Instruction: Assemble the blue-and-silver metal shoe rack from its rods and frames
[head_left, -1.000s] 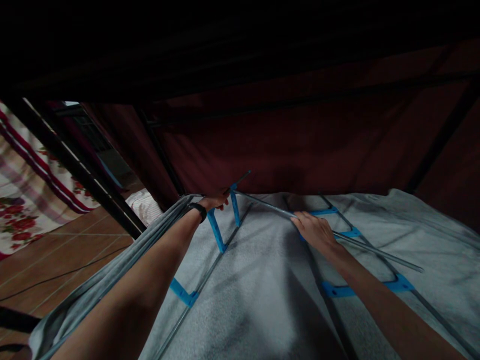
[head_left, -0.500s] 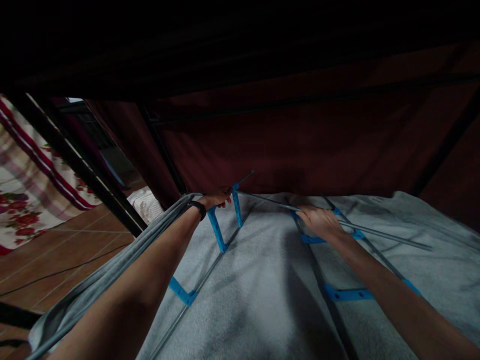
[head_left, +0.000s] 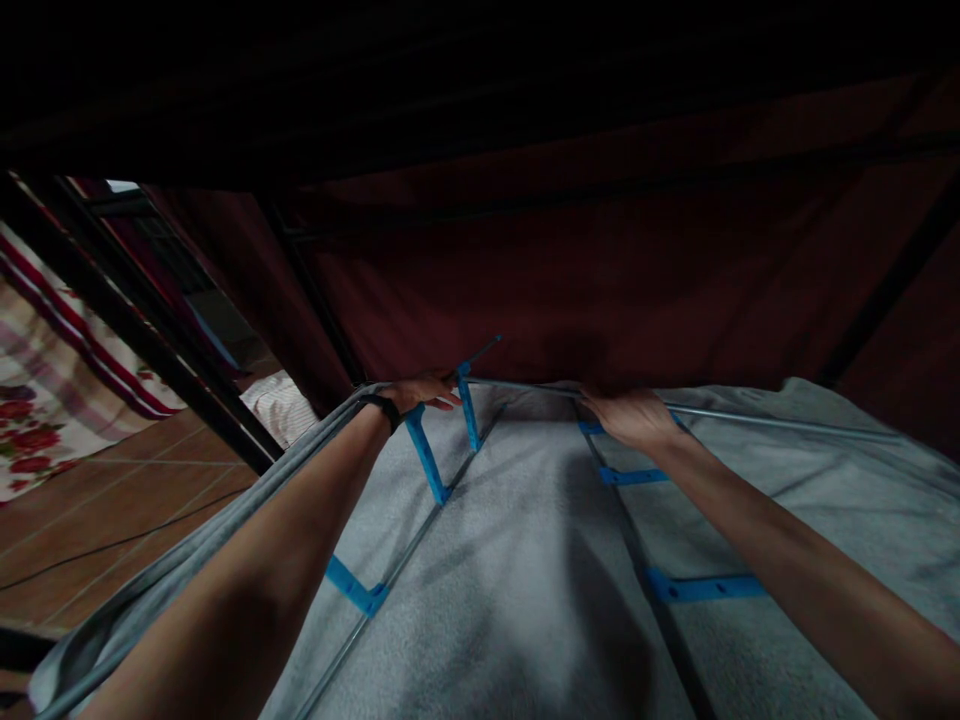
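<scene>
A frame of thin grey metal rods joined by blue plastic brackets (head_left: 427,458) stands on a grey blanket. My left hand (head_left: 421,391), with a dark band on its wrist, is at the top of this side frame, beside the farthest blue bracket (head_left: 469,412). Its fingers curl over the upper part, partly hidden. My right hand (head_left: 630,415) grips a long metal rod (head_left: 787,425) from above. That rod runs across to the farthest bracket, where its left end meets the frame. Below my right hand, a second side frame with blue brackets (head_left: 705,588) lies flat.
The grey blanket (head_left: 517,600) covers the surface under the frames. A dark red curtain (head_left: 465,280) hangs behind, with dark metal posts (head_left: 307,285) around. On the left are a tiled floor (head_left: 142,490), a cable and a floral cloth (head_left: 45,400).
The rod in my right hand has swung so its right end is higher and farther back, now nearly level. My left hand has shifted slightly left, its fingers a little straighter.
</scene>
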